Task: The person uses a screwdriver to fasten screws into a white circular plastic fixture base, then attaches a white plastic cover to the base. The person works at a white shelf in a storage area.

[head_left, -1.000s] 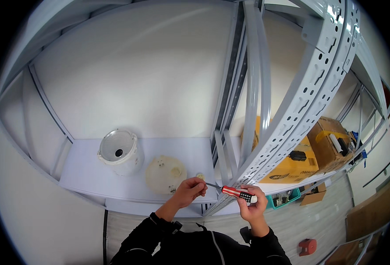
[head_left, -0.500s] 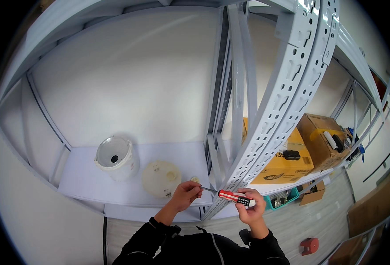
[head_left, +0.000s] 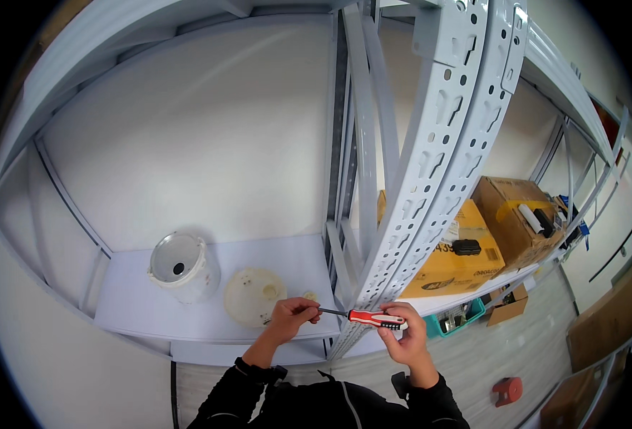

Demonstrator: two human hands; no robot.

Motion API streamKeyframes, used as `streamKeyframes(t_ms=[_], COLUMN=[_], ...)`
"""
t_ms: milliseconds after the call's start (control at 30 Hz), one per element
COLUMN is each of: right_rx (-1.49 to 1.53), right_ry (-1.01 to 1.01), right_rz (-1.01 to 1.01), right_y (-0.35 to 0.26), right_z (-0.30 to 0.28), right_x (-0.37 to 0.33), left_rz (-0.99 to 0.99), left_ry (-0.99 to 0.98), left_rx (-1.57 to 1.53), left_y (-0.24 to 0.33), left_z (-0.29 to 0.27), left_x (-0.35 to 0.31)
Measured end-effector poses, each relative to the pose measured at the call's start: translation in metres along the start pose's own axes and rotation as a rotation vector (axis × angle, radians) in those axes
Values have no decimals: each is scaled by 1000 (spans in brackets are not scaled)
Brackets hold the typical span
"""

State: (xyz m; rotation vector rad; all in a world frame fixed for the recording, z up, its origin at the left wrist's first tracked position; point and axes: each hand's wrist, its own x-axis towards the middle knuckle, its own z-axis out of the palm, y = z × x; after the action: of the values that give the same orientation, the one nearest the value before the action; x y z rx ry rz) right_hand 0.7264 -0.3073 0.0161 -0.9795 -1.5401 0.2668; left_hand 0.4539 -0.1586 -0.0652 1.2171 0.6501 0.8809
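So, your right hand (head_left: 407,340) grips the red screwdriver (head_left: 364,317), shaft (head_left: 334,312) pointing left, far end pinched by your left hand (head_left: 290,319).

Showing print on the yellow carton (head_left: 466,268), right of frame, just below middle height: carrying large dark characters (head_left: 442,247) toward the upper left of its front; bearing a row of smaller dark characters (head_left: 486,272) toward the lower right, plus a dark oval emblem (head_left: 441,285) toward the lower left, with inner lettering blurring. Also showing small dark marks (head_left: 491,254) near its right edge, coming out too small to tell.
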Motion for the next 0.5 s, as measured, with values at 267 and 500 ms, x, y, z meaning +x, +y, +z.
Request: streamKeyframes(t_ms=[267,500], right_rx=[0,309], right_ry=[37,97], right_rz=[-15,459], right_y=[10,28], right_z=[8,17], right_x=[-2,-15], left_rz=[25,286], left_ry=[-13,31], left_rx=[45,242], left_y=[7,32], left_z=[-7,-12], left_x=[-2,-11])
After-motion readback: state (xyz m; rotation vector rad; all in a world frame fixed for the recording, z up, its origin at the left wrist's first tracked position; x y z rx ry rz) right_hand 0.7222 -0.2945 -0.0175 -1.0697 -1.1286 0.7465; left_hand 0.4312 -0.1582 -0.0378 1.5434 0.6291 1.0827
